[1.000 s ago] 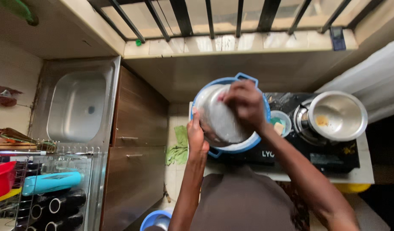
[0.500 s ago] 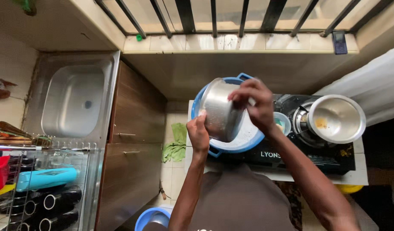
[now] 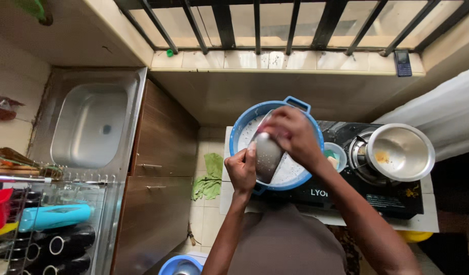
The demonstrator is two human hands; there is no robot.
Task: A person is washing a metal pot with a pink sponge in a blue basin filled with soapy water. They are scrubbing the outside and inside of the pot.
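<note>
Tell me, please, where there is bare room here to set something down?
The sink basin looks bare, as does the window ledge between green cap and phone. The stove is crowded by blue basin and metal pot.

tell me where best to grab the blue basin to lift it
Probably by the blue loop handle on the far rim of the basin, coming from the window side. It sticks out clear of the wall, while the near rim is crowded by the left hand, the right hand and the steel bowl.
</note>
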